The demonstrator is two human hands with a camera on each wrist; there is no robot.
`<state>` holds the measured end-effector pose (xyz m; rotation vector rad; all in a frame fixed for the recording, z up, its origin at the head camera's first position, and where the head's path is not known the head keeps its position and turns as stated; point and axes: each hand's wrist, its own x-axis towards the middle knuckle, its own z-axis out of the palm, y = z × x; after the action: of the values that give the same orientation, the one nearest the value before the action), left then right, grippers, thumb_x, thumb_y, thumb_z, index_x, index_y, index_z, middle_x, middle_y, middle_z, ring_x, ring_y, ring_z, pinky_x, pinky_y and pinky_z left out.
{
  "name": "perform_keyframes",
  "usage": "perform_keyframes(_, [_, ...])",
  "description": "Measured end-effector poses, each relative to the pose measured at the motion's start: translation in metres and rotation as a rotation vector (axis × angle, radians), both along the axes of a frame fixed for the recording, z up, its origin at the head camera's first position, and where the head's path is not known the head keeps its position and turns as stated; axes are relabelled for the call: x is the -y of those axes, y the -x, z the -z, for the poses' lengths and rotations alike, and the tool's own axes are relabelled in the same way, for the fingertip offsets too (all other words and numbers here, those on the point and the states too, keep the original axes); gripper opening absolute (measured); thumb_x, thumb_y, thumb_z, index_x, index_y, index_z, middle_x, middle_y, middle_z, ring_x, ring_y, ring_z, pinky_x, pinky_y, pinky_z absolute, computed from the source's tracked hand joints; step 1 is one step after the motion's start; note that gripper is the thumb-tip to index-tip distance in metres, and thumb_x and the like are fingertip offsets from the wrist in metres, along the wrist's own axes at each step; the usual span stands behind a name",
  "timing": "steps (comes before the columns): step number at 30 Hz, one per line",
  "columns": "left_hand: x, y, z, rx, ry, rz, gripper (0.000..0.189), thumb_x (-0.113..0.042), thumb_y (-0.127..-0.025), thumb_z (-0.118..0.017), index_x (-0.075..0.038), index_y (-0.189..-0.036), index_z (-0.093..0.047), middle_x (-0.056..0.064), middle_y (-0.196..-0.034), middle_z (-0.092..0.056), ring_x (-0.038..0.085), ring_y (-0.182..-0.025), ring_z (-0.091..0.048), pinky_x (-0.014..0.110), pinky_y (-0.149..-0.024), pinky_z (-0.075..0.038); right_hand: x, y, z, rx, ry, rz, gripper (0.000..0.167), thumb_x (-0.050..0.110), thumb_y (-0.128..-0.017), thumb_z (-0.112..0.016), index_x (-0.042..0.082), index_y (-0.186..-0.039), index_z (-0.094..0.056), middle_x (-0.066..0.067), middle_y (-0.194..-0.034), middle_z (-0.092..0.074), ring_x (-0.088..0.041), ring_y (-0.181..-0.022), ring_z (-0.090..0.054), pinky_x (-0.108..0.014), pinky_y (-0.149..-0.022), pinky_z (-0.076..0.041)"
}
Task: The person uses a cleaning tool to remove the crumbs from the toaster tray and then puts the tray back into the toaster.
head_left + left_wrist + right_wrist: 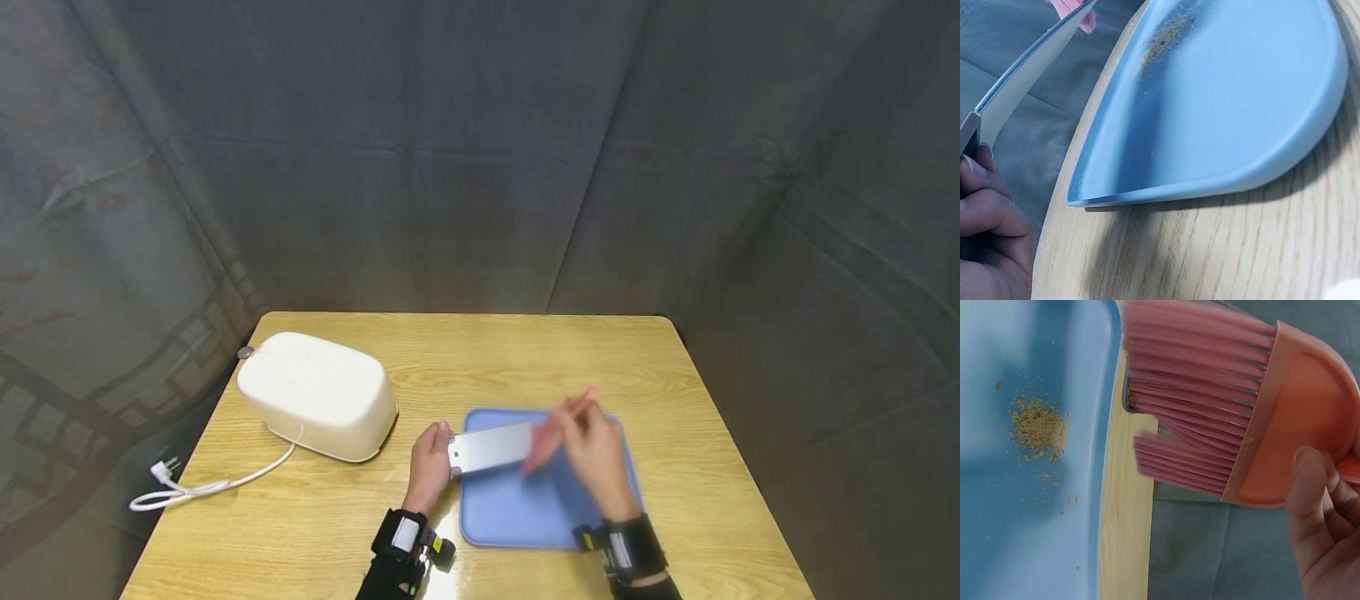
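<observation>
My left hand (431,468) grips one end of a flat, pale metal crumb tray (491,447), held tilted over a blue plastic tray (517,529). In the left wrist view the crumb tray shows nearly edge-on, the thumb and curled fingers at its darker end. My right hand (600,457) pinches an orange brush (1300,419) with pink bristles. The bristles (1197,375) are bent and split apart, blurred in the head view, and meet the far end of the crumb tray. A small heap of brown crumbs (1036,428) lies in the blue tray.
A white toaster-like appliance (318,392) stands at the table's left. Its white cord (255,477) runs to a plug (162,472) at the left edge. The wooden table (480,350) is bounded by grey cloth (420,167) behind and at both sides.
</observation>
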<state>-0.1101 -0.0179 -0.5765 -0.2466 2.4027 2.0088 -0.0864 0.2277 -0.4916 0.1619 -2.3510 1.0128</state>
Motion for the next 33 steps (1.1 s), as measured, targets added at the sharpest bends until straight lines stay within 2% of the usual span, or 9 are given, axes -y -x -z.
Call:
perform_keyframes(3, [-0.0003,-0.0004,-0.0007,0.002,0.002,-0.003,0.036,-0.023,-0.112,-0.042,-0.002,-0.091,-0.062,0.007,-0.08,-0.06,0.015,-0.074,-0.056,0.028,-0.07,-0.045,0.0013,-0.0014,-0.001,0.02,0.006,0.015,0.02,0.008,-0.092,-0.078,-0.003,-0.105,-0.068,-0.016,-0.083,-0.074,-0.022,-0.064,-0.069,-0.025,-0.054,-0.055])
perform_keyframes(7, [0.0,-0.0007,-0.0011,0.003,0.013,-0.004,0.036,-0.024,-0.112,-0.043,-0.001,-0.093,-0.063,0.008,-0.082,-0.061,0.014,-0.075,-0.056,0.029,-0.071,-0.045,0.0025,-0.0026,-0.0027,0.051,0.009,0.038,0.017,0.012,-0.092,-0.078,0.001,-0.098,-0.067,-0.006,-0.071,-0.065,-0.007,-0.056,-0.053,-0.022,-0.048,-0.046])
perform_keyframes(10, [0.0001,-0.0006,-0.001,-0.002,0.02,-0.004,0.037,-0.025,-0.112,-0.043,-0.001,-0.093,-0.062,0.008,-0.082,-0.061,0.014,-0.075,-0.055,0.029,-0.071,-0.044,0.0027,-0.0027,-0.0039,0.084,0.015,0.056,0.018,0.016,-0.093,-0.078,0.002,-0.095,-0.066,-0.003,-0.068,-0.061,-0.002,-0.054,-0.047,-0.023,-0.046,-0.044])
perform_keyframes(19, [-0.0012,0.0003,-0.0022,-0.02,0.024,-0.011,0.036,-0.023,-0.112,-0.043,-0.002,-0.088,-0.061,0.006,-0.079,-0.058,0.014,-0.073,-0.054,0.028,-0.069,-0.043,0.0039,-0.0028,-0.0083,0.166,0.044,0.117,0.025,0.025,-0.096,-0.076,0.004,-0.091,-0.065,-0.006,-0.069,-0.065,-0.006,-0.054,-0.052,-0.023,-0.047,-0.046])
perform_keyframes(26, [-0.0022,0.0001,-0.0038,0.004,0.001,-0.011,0.034,-0.022,-0.112,-0.044,-0.003,-0.09,-0.062,0.006,-0.079,-0.058,0.016,-0.074,-0.055,0.029,-0.07,-0.044,0.003,-0.0021,-0.0076,0.228,0.089,0.166,0.031,0.034,-0.098,-0.073,0.005,-0.09,-0.064,-0.007,-0.068,-0.066,-0.011,-0.051,-0.056,-0.025,-0.046,-0.048])
perform_keyframes(33, [-0.0025,-0.0006,-0.0052,0.017,-0.022,0.0,0.034,-0.022,-0.112,-0.043,-0.002,-0.091,-0.061,0.006,-0.08,-0.059,0.016,-0.074,-0.055,0.028,-0.069,-0.045,0.0034,-0.0026,-0.0077,0.263,0.141,0.206,0.037,0.04,-0.099,-0.071,0.005,-0.089,-0.064,-0.007,-0.066,-0.067,-0.011,-0.047,-0.057,-0.027,-0.044,-0.048])
